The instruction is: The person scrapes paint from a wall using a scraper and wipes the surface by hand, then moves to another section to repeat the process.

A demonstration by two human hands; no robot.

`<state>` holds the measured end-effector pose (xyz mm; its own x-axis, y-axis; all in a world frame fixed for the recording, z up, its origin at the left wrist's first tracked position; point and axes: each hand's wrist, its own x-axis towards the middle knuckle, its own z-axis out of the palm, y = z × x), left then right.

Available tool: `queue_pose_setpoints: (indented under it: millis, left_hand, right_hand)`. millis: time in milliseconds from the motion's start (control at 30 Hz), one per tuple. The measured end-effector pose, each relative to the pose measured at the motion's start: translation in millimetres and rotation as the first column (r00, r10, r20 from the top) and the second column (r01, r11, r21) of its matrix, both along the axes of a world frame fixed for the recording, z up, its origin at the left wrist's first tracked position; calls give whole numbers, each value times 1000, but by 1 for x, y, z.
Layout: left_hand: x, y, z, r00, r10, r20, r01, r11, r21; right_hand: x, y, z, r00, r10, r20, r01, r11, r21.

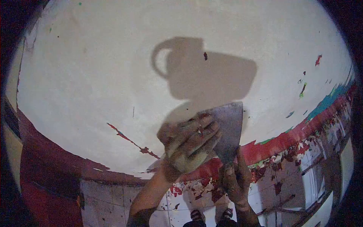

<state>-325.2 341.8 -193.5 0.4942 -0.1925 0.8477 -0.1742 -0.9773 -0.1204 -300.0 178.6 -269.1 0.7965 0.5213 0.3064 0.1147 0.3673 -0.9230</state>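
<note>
A broad metal putty knife (228,126) stands blade up in front of the pale wall. My right hand (236,183) is closed around its handle, low in the view, with the thumb toward me; the handle is mostly hidden by the fingers. My left hand (189,145) has its fingers stretched out side by side, with their tips against the left part of the blade. A small light and reddish speck shows on one finger. Behind both hands, the white wall surface (94,75) meets a band of red paint (272,149) with a ragged edge.
Flaked paint chips (204,187) litter the tiled floor below the wall. My shoes (196,215) stand near the bottom edge. A red streak (128,140) marks the wall at left, and teal paint (329,102) shows at right. A shadow falls on the wall above my hands.
</note>
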Motion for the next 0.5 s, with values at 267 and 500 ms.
queue_pose_setpoints:
  millis: [267, 500]
  left_hand:
    - [-11, -1, -5, 995, 83, -61, -82, 997, 11]
    - [-13, 5, 6, 993, 107, 42, -108, 994, 35]
  right_hand:
    - [0, 6, 6, 992, -69, 107, 80, 991, -110]
    - [0, 10, 17, 990, -23, 140, 45, 986, -158]
